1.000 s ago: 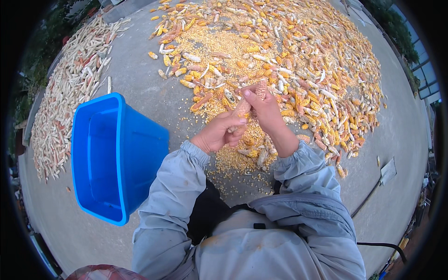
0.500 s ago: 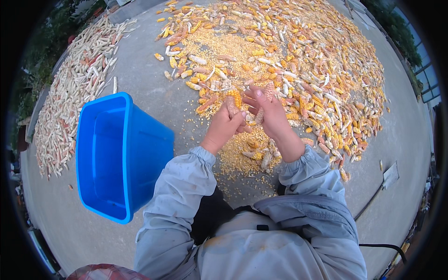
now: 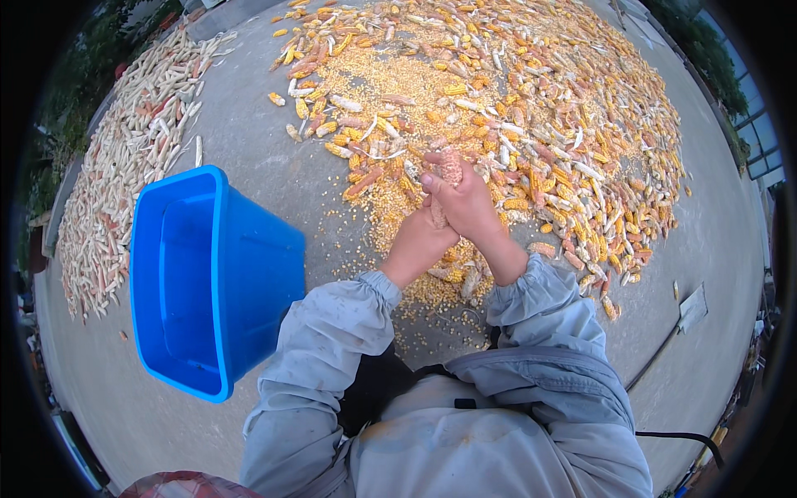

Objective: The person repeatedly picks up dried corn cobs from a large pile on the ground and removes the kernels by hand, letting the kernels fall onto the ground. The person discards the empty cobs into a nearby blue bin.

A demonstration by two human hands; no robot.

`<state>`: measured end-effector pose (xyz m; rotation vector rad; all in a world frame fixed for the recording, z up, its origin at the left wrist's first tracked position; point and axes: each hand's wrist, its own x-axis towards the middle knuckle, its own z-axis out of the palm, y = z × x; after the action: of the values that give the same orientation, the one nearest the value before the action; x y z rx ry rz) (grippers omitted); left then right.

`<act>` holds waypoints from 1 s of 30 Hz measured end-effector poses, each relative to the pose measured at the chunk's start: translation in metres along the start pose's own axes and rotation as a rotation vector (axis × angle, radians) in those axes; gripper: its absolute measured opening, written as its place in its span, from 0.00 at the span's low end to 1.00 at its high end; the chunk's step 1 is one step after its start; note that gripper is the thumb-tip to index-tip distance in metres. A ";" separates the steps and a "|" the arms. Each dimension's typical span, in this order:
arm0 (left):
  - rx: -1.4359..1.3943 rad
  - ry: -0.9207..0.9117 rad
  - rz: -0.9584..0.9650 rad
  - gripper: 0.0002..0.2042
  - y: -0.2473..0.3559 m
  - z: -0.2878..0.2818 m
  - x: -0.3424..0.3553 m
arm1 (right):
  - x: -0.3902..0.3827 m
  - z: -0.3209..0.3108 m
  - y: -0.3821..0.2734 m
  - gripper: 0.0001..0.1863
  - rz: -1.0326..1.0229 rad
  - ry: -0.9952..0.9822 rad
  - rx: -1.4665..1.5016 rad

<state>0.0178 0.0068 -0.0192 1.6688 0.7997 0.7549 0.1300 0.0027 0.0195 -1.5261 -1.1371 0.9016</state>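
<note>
My right hand [image 3: 471, 206] is closed around a bare pinkish corn cob [image 3: 451, 168], its upper end standing out past the fingers. Against it, from below left, presses my left hand [image 3: 419, 246], closed too. Its fingers and the corn ear in them are mostly hidden behind the right hand. Both hands meet above loose yellow kernels [image 3: 425, 297] on the ground between my legs. Beyond them spreads a wide heap of corn ears [image 3: 573, 158], yellow ones mixed with pinkish, shelled-looking cobs.
A blue plastic tub [image 3: 264, 257] lies tipped on its side to the left, its mouth facing left. Behind it is a long pile of pale cobs [image 3: 124, 166]. A flat-bladed, long-handled tool [image 3: 692, 309] lies on the concrete floor [image 3: 714, 373] at right.
My hands, a little apart before, have come together and overlap. The left hand's partly shelled ear has gone mostly out of sight. The cob in my right hand has shifted left.
</note>
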 end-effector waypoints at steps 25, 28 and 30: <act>0.519 -0.127 -0.258 0.13 0.018 -0.022 -0.004 | 0.004 -0.010 0.011 0.13 0.076 -0.089 -0.037; 0.423 -0.175 -0.309 0.13 0.013 -0.022 -0.005 | 0.004 -0.011 0.013 0.14 0.142 -0.113 0.058; 0.298 -0.157 -0.266 0.12 0.011 -0.021 -0.006 | 0.004 -0.010 0.016 0.16 0.157 -0.100 0.135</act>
<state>-0.0016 0.0112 -0.0048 1.8110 1.0346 0.3264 0.1444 0.0029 0.0060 -1.4885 -1.0147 1.1492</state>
